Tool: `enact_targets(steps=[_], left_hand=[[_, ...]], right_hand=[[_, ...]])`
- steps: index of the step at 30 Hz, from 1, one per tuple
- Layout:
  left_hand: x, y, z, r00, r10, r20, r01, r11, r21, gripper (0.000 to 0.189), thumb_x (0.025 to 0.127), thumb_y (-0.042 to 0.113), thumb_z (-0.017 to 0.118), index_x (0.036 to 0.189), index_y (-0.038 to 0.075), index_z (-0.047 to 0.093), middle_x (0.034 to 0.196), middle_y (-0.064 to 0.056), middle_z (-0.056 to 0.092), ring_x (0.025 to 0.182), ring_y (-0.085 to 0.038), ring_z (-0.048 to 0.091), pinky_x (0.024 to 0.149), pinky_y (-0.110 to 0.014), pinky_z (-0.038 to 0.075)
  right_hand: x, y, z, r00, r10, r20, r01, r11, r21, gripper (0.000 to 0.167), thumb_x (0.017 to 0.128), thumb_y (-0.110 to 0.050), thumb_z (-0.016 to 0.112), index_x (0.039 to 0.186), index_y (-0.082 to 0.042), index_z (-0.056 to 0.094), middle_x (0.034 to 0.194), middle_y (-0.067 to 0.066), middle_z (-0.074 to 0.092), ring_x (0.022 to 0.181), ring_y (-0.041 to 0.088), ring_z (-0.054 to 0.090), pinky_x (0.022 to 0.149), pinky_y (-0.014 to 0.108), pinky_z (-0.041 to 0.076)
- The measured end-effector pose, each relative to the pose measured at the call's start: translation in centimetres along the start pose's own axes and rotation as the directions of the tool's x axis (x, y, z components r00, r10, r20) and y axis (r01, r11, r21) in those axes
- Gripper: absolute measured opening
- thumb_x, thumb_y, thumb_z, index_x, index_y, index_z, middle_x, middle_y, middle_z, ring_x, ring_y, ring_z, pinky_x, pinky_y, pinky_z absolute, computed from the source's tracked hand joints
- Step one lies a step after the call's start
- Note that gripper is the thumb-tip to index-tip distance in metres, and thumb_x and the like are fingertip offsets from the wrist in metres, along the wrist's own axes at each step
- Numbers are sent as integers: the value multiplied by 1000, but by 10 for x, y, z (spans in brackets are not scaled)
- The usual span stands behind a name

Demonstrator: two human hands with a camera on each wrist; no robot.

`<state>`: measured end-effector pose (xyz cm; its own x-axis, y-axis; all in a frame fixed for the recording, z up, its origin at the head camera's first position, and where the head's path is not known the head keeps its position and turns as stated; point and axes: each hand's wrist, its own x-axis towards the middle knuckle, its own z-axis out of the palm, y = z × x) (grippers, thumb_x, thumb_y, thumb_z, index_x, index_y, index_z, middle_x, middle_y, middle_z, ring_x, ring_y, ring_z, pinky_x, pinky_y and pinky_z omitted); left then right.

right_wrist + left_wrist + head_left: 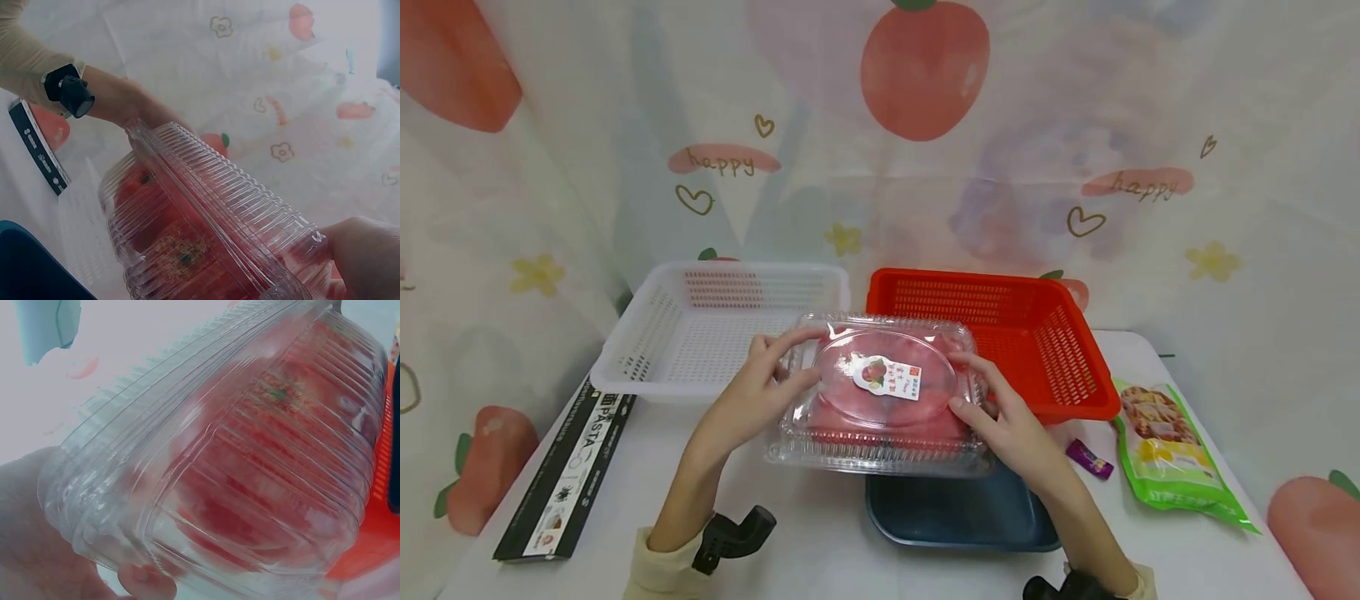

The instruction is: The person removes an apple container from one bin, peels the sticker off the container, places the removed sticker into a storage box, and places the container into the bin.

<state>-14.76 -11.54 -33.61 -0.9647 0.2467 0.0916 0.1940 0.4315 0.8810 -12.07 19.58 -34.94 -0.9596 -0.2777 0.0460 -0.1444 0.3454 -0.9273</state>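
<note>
A clear plastic clamshell box (880, 421) with red fruit inside and a white label on its lid is held up over the table, its lid tipped toward the head camera. My left hand (756, 392) grips its left end, thumb and fingers spread over the lid's edge. At the right end, my right hand (1011, 421) holds it the same way. Through the ribbed wall in the right wrist view, red fruit (187, 256) shows a green spot at its top. Beneath the box lies a dark blue tray (962, 517), partly hidden by it.
Behind stand a white basket (655, 333) and a red basket (1082, 367). At left lies a black pasta box (568, 475). A small purple packet (1090, 460) and a green food bag (1176, 450) lie at right. A printed curtain hangs behind.
</note>
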Motion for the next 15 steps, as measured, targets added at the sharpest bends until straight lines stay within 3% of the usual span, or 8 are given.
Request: enact_targets(steps=[9, 15], left_hand=[[-5, -8, -6, 999, -19, 28, 18, 1000, 17, 46, 93, 35, 63, 137, 35, 50, 99, -11, 31, 78, -24, 44, 60, -31, 50], [-25, -24, -15, 998, -60, 23, 59, 998, 34, 45, 93, 30, 63, 135, 39, 49, 100, -11, 32, 77, -23, 40, 59, -29, 46]], right_hand=[[-3, -1, 6, 996, 58, 70, -58, 998, -8, 62, 94, -26, 60, 147, -25, 27, 143, 20, 36, 117, 39, 53, 85, 47, 58], [-5, -5, 16, 987, 88, 136, -83, 996, -39, 63, 93, -30, 63, 147, -26, 30, 135, 21, 44, 103, 28, 55, 81, 35, 60]])
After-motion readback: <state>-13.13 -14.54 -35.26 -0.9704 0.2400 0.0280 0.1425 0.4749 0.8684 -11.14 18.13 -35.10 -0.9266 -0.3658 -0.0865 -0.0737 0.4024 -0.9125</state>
